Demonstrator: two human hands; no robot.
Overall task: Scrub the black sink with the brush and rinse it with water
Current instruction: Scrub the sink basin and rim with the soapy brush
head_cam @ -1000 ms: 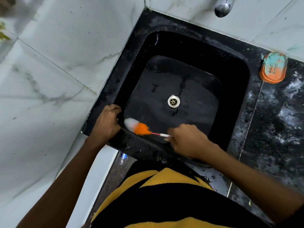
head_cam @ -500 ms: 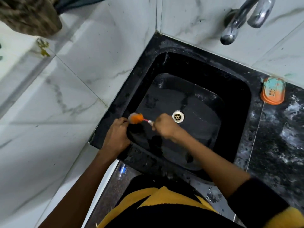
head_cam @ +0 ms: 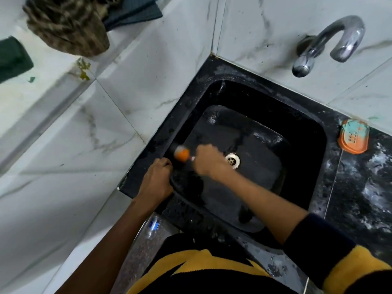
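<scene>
The small, light brush point(head_cam: 182, 154) looks easy to steer by its thin handle, which the right hand point(head_cam: 209, 160) grips against the black sink point(head_cam: 301, 145)'s left wall, while the left hand point(head_cam: 158, 181) curls over the wet, likely slippery left rim.

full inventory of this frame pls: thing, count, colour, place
sink: 1, black, in the corner counter
drain: 1, metal, basin floor
brush: 1, orange and white, at the basin's left wall
tap: 1, chrome, on the wall above the sink
soap dish: 1, orange, on the counter right of the sink
cloths: several, brown, grey, green, ledge top left
bottle: 1, clear, below the counter
left hand: grips the sink rim
right hand: holds the brush
</scene>
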